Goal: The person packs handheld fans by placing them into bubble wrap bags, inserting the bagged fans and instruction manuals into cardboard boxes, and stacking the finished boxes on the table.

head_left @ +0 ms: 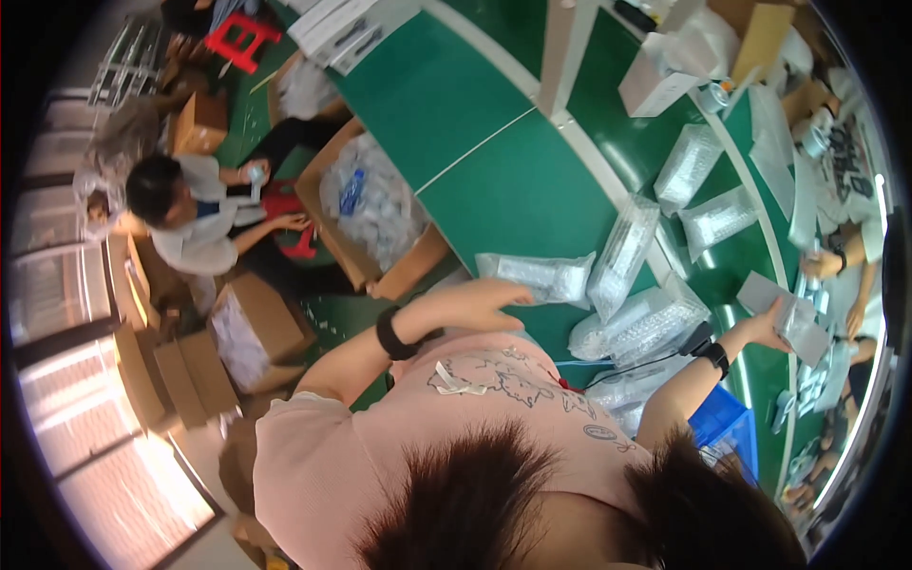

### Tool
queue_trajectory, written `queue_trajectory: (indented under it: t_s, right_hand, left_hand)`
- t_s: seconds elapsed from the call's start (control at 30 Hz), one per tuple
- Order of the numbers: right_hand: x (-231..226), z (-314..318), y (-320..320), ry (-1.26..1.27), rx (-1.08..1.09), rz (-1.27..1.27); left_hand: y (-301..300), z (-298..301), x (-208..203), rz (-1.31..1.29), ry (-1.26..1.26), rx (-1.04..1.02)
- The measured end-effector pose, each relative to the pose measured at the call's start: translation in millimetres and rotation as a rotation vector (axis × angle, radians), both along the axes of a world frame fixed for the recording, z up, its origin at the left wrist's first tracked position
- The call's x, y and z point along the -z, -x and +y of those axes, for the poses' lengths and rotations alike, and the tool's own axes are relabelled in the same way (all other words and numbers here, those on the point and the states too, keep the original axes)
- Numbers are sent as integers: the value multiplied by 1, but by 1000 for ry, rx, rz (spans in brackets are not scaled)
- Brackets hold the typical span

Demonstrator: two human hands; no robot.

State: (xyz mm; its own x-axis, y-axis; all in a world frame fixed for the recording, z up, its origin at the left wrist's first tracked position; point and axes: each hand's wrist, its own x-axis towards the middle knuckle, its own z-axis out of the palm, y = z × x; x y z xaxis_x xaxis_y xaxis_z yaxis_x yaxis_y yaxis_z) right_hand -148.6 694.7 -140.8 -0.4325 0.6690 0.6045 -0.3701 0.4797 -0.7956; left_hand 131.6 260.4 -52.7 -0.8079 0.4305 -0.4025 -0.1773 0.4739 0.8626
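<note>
My right hand (757,330) is wrapped round a small grey-white box (806,334) at the right, above the green table. My left hand (480,306), fingers stretched out, is in front of my body. It is nearest to a bubble-wrapped package (537,275) at the table's near edge; I cannot tell whether it touches it. Another long bubble-wrapped package (624,256) stands slanted beside that one. More wrapped packages (655,323) are piled between my hands, and two others, one of them an upper wrapped package (688,169), lie farther off.
A blue bin (727,427) is below my right forearm. A dark cable (655,364) crosses near the pile. At left, a seated person (195,214) handles a small item beside an open carton (328,228) of plastic-wrapped goods. Other people's arms (855,256) reach in at the far right.
</note>
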Motion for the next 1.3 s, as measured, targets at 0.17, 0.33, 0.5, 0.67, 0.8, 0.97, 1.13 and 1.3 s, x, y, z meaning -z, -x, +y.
queue_trajectory:
  t_s: [0.17,0.33,0.5,0.67,0.8,0.97,1.13,1.3]
  right_hand:
    - [39,46,23,-90,162,-302]
    - [63,63,18,-140,147,-380]
    - [37,40,-8,-143,315,-577]
    - [1,19,-57,-370,328,-170]
    - [-71,-72,-116,-364,72,-55]
    - [-92,-172,-156,-501,-270,66]
    - [-89,-284,-172,-446,-585,-78]
    - [-81,-405,-177,-582,-846,-313]
  left_hand:
    - [-64,-1,5,-95,-14,-397]
    - [-94,13,6,-171,-66,-539]
    - [-102,4,8,-156,-76,-617]
    - [-107,-27,18,-43,-199,-767]
    - [-100,-87,14,125,-364,-1192]
    - [-68,-283,20,613,-171,-1506]
    - [-1,-481,27,545,-363,-1753]
    - [74,-604,67,293,-400,-1743]
